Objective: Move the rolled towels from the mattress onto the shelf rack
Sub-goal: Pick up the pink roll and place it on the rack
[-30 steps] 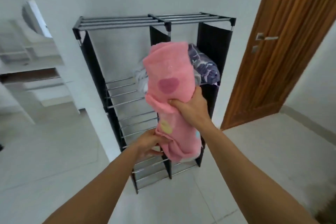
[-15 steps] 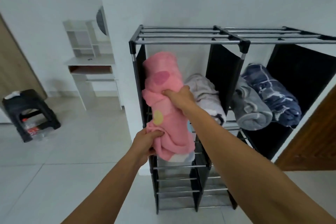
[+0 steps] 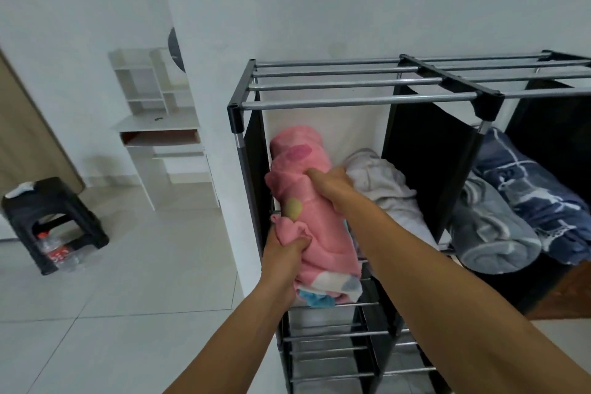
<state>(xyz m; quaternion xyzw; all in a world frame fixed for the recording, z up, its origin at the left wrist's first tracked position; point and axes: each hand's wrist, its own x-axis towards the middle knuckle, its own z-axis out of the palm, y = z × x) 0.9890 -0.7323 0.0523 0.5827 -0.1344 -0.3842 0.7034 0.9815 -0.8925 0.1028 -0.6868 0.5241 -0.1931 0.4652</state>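
I see the rack (image 3: 361,102) at three o'clock. The pink towel (image 3: 311,211) lies in its left bay, beside a white towel (image 3: 387,189). Grey (image 3: 489,233) and blue (image 3: 537,195) towels fill the right bay. My right hand (image 3: 332,184) grips the pink towel's middle; my left hand (image 3: 281,253) clutches its near end at six o'clock.

Two bare forearms enter from about 6 o'clock, one toward 7 and one toward 5. No sleeve covers either as far as the frame shows. The left hand (image 3: 283,253) and the right hand (image 3: 332,184) wear no gloves, rings, watch or bands at the wrists.
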